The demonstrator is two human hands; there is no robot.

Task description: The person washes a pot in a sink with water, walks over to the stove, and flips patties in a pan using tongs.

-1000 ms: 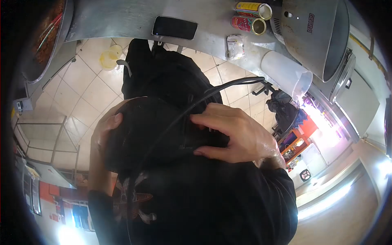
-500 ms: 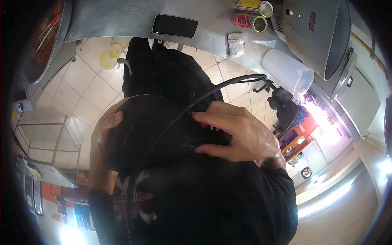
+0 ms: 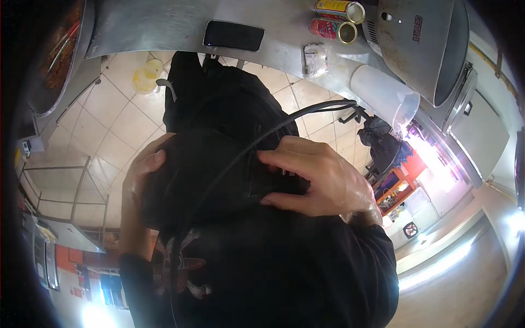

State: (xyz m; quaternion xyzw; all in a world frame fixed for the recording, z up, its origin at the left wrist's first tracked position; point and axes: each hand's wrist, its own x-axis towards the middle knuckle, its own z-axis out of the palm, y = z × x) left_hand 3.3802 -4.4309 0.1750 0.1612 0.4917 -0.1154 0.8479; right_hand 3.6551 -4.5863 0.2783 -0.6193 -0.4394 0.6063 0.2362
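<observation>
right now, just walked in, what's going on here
A person is handling what looks like a soft black bag, held close against the body. The left hand is at one side of it, thumb showing; the right hand has its thumb and forefinger spread against the other, and what its remaining fingers hold is hidden. A black cable crosses in front. On the metal counter beyond lies a phone, dark screen up, touched by neither hand.

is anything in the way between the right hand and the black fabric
Nothing visible: the right hand appears to touch the black fabric. A black cable crosses in front of that fabric, left of the hand in view.
</observation>
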